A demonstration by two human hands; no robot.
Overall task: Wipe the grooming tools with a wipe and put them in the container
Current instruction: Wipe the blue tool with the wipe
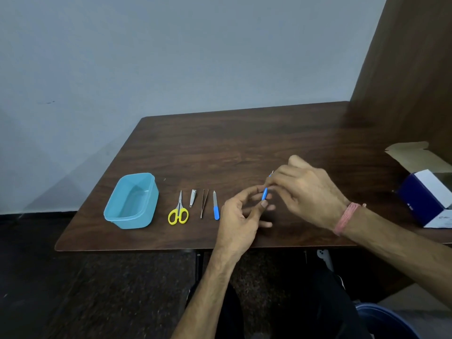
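Observation:
A small blue-handled tool is held above the table between both hands. My right hand pinches its upper part, and my left hand touches its lower blue end with thumb and fingers. On the table to the left lie a blue-handled nail file, thin tweezers, a silver nail clipper and yellow-handled scissors. An empty light blue container stands at the far left. No wipe shows in view.
The dark wooden table ends against a grey wall behind. An open blue and white cardboard box sits at the right edge. A wooden panel rises at the right.

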